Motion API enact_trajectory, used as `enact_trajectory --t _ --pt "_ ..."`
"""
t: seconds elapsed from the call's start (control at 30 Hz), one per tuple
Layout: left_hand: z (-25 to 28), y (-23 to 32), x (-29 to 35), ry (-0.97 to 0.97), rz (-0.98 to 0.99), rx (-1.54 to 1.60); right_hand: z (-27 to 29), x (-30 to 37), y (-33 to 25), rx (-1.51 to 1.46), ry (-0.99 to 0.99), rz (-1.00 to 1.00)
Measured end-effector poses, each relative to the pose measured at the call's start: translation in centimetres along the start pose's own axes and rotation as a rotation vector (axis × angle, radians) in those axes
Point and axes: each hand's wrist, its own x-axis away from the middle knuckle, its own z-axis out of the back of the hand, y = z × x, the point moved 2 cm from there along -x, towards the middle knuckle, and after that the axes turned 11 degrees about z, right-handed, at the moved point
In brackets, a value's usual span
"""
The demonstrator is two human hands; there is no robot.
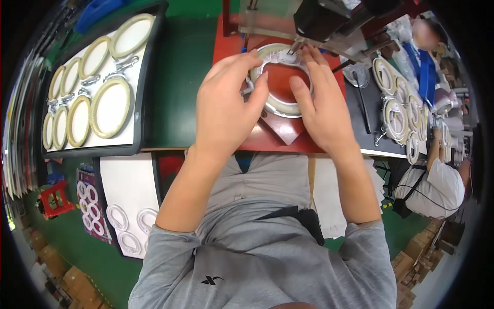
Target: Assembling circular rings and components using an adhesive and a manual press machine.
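Both hands, left and right, press fingers on one ring under the press; a tray of rings waits unprocessed, seemingly.

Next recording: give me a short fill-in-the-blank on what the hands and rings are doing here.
1. Both hands, left hand and right hand, hold one cream ring on a ____ plate.
2. The black tray of cream rings lies on the person's ____ side.
3. That tray is lined with ____ paper.

Missing words: red; left; white

Green workbench — black tray (left), red plate, black mat
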Motion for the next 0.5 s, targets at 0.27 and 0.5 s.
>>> enact_trajectory --t 0.27,0.5 --pt "0.3 1.9 -2.1 -0.052 0.083 -0.079 14.3 -3.9 -2.7 0.009 0.989 0.518" --pt "1.1 1.5 -3.7 -0.179 0.093 -0.384 20.2 -12.4 -3.4 0.075 0.885 1.248"
